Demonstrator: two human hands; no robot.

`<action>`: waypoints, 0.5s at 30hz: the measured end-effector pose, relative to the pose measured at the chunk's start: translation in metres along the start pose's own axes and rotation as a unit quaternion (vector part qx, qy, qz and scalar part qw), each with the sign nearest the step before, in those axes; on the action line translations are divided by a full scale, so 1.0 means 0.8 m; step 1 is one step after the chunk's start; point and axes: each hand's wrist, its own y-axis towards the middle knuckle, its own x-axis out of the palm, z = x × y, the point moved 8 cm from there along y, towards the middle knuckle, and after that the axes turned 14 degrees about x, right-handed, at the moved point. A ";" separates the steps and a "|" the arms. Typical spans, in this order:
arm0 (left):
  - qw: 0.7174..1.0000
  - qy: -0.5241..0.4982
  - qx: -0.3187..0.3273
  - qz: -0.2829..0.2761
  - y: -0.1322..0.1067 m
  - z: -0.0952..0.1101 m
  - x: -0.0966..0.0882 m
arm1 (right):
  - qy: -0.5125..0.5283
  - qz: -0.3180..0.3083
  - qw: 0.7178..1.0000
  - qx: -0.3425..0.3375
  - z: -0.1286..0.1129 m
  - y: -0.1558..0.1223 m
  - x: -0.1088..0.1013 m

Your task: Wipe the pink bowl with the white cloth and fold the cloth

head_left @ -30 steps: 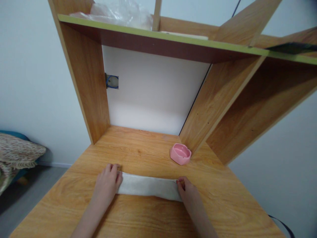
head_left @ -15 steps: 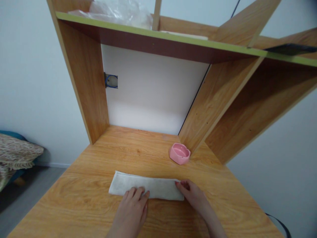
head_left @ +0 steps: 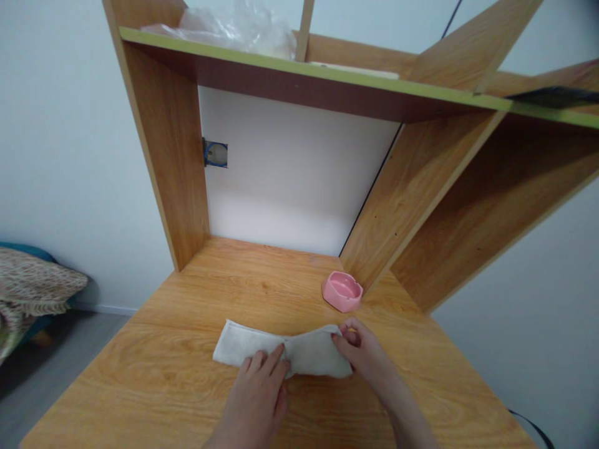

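Note:
A pale grey-white cloth, folded into a long strip, lies across the wooden desk. Its right half is lifted a little and bends at a crease near the middle. My left hand rests with its fingers spread on the cloth at that crease, pressing it against the desk. At the strip's right end, my right hand is closed, pinching the raised edge between thumb and fingers.
A pink ashtray stands behind the cloth, beside a wooden upright. Overhead runs a shelf bearing a clear plastic bag. At far left is a seat with a fringed patterned cover.
My right hand has raised the cloth's right end slightly, and a crease has formed in the middle. My left hand's fingers have shifted a little right, to the crease.

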 end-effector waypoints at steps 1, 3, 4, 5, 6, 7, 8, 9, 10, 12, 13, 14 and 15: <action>1.000 0.000 0.000 -0.003 0.002 0.000 -0.001 | 0.001 -0.006 1.000 -0.007 -0.009 -0.001 0.006; 1.000 -0.002 -0.003 -0.004 0.005 -0.001 -0.003 | -0.010 0.007 1.000 -0.025 -0.026 -0.003 0.015; 1.000 -0.003 -0.005 -0.003 0.006 -0.002 -0.004 | -0.018 0.022 0.999 -0.031 -0.035 -0.004 0.018; 1.000 -0.005 -0.009 -0.001 0.007 -0.003 -0.006 | -0.024 0.033 0.998 -0.037 -0.043 -0.005 0.021; 1.000 -0.008 -0.012 0.002 0.007 -0.005 -0.008 | -0.028 0.039 0.998 -0.040 -0.050 -0.006 0.025; 1.000 -0.014 -0.013 0.006 0.006 -0.006 -0.009 | -0.029 0.038 0.998 -0.042 -0.057 -0.007 0.030; 1.000 -0.022 -0.012 0.010 0.005 -0.007 -0.011 | -0.028 0.030 0.998 -0.044 -0.064 -0.007 0.037; 0.999 -0.030 -0.011 0.016 0.002 -0.008 -0.013 | -0.029 0.019 0.998 -0.045 -0.070 -0.006 0.044; 0.999 -0.037 -0.009 0.023 0.000 -0.009 -0.014 | -0.032 0.011 0.998 -0.046 -0.075 -0.005 0.051; 0.998 -0.047 -0.007 0.028 -0.007 -0.011 -0.014 | -0.046 -0.003 0.998 -0.049 -0.087 -0.002 0.066; 0.998 -0.048 -0.008 0.028 -0.010 -0.012 -0.013 | -0.055 -0.012 0.997 -0.050 -0.092 -0.001 0.076; 0.999 -0.047 -0.012 0.025 -0.012 -0.013 -0.011 | -0.067 -0.019 0.996 -0.051 -0.097 0.001 0.086; 0.999 -0.046 -0.016 0.020 -0.014 -0.013 -0.008 | -0.083 -0.029 0.995 -0.051 -0.102 0.002 0.097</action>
